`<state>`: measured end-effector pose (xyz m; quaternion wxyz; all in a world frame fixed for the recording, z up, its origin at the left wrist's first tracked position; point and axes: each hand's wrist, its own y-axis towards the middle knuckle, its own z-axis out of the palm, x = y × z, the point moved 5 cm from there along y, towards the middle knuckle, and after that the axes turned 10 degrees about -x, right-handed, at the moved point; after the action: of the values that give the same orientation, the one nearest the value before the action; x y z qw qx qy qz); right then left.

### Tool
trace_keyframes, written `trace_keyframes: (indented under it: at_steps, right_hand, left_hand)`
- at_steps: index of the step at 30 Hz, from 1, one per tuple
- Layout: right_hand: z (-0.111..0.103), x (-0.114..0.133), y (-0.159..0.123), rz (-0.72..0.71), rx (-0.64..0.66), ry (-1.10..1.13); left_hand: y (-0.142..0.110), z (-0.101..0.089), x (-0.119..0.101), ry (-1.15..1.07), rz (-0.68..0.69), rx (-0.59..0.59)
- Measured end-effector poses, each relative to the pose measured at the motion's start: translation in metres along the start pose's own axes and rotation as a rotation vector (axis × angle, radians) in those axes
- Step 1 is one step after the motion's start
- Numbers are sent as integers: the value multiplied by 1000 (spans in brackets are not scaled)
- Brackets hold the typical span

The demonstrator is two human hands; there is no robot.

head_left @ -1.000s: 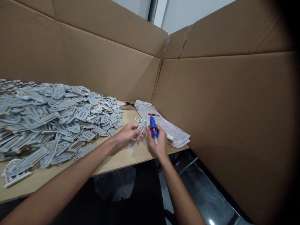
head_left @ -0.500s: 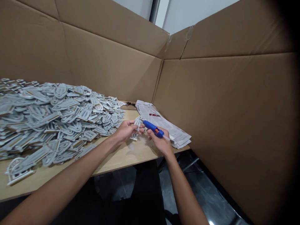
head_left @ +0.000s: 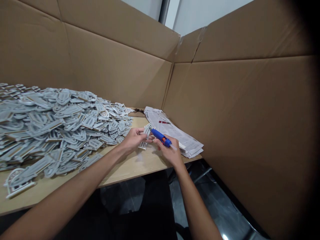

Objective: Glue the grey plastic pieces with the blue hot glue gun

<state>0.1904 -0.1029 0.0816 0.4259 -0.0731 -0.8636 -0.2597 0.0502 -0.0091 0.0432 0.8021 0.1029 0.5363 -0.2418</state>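
Observation:
My left hand (head_left: 133, 139) grips a small grey cut-out piece (head_left: 145, 135) upright just above the wooden table (head_left: 130, 166). My right hand (head_left: 170, 152) holds a blue glue gun (head_left: 160, 136) with an orange trigger, tilted so its nozzle points left at the top of the grey piece. Both hands meet near the table's front right corner.
A big heap of similar grey cut-out pieces (head_left: 50, 123) covers the table's left side. A stack of printed papers (head_left: 175, 133) with a red pen (head_left: 164, 122) lies at the right. Cardboard walls (head_left: 237, 116) enclose the table behind and to the right. Dark floor shows below.
The glue gun has swung from upright to pointing left at the grey piece. My left hand has lifted the piece and turned it upright.

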Motion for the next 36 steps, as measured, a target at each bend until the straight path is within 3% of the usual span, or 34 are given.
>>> trace_keyframes:
  at_steps: [23, 36]
  right_hand:
    - [-1, 3, 0, -39, -2, -65]
    - [2, 17, -2, -198, 111, -233]
  left_hand:
    - [-12, 5, -15, 63, 2, -27]
    - [-4, 2, -10, 129, 65, 8]
